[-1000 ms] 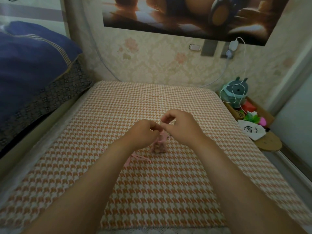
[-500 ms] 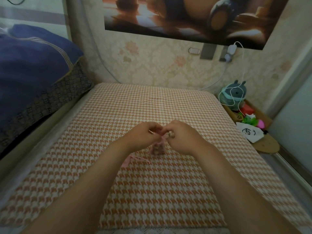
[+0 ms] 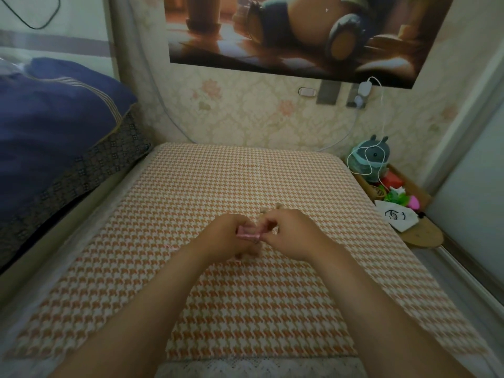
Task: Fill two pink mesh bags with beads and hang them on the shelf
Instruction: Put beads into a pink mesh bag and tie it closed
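- The wall (image 3: 245, 118) ahead of me is papered in a pale floral pattern, and a wide poster (image 3: 286, 31) in dark brown tones hangs across its top.
- The table (image 3: 245, 181) fills the middle of my view. It is covered in an orange-and-white houndstooth cloth with a lace edge along the near side.
- To the left, a navy quilt (image 3: 54, 118) lies heaped on a bed, just beside the table and higher than it.
- On the right sits a grey-green plush toy (image 3: 373, 154) with a white cable (image 3: 381, 110) looped over it. The cable runs up to a charger (image 3: 364, 88) plugged into the wall.
- Nearer me on that side lies a white cloth (image 3: 396, 216) with a line drawing on it.
- My left hand (image 3: 223, 238) and right hand (image 3: 296, 231) are close together over the table's middle, fingers curled — each pinches one end of the bag.
- The pink mesh bag (image 3: 248, 232) is stretched between them, just above the cloth. What is inside it is too blurred to tell.
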### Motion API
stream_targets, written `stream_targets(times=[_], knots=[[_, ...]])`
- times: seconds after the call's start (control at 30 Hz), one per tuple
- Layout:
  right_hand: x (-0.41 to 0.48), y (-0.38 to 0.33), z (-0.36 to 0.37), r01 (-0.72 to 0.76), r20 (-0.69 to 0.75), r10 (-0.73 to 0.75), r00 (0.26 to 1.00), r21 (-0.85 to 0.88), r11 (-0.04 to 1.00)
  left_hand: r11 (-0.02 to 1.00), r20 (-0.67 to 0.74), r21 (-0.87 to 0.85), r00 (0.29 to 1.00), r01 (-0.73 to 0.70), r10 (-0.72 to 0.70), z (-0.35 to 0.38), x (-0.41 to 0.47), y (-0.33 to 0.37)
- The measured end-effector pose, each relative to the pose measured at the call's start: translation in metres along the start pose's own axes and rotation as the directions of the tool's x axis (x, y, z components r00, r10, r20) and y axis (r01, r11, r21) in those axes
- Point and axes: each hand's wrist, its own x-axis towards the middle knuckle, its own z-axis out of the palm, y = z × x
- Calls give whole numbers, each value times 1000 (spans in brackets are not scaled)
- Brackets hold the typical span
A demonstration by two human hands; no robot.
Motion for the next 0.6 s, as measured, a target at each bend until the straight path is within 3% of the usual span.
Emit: stream_targets(times=[0.17,0.47,0.6], knots=[[-19,-7,-6,21,54,-19,998,-32,999,990,42,140,999,-29,23,1,-19,-4],[-32,-16,3,34,59,-33,998,-26,999,973,85,221,995,-66,48,-2,-35,2],[-30,-19,9,41,61,-33,998,-128,991,976,102,209,994,-54,33,-3,-31,0]])
